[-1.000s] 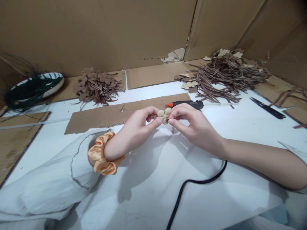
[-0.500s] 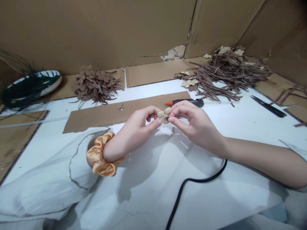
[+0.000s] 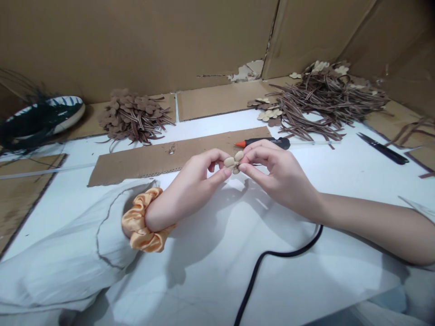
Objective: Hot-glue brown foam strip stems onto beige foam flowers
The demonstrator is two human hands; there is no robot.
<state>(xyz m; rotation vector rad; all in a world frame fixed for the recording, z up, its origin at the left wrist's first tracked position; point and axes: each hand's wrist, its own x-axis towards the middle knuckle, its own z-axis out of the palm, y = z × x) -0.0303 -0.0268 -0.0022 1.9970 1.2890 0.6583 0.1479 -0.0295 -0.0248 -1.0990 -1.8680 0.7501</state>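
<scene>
The left hand and right hand are both closed to a tight pinch, thumbs and forefingers holding a small tan petalled flower between them, above the white table near the end of a cardboard strip. A black glue gun lies just beyond. The grip matches the earlier frame, though everything sits slightly higher in view

A hot glue gun lies across the right end of a cardboard strip, with scissors to its right.
</scene>
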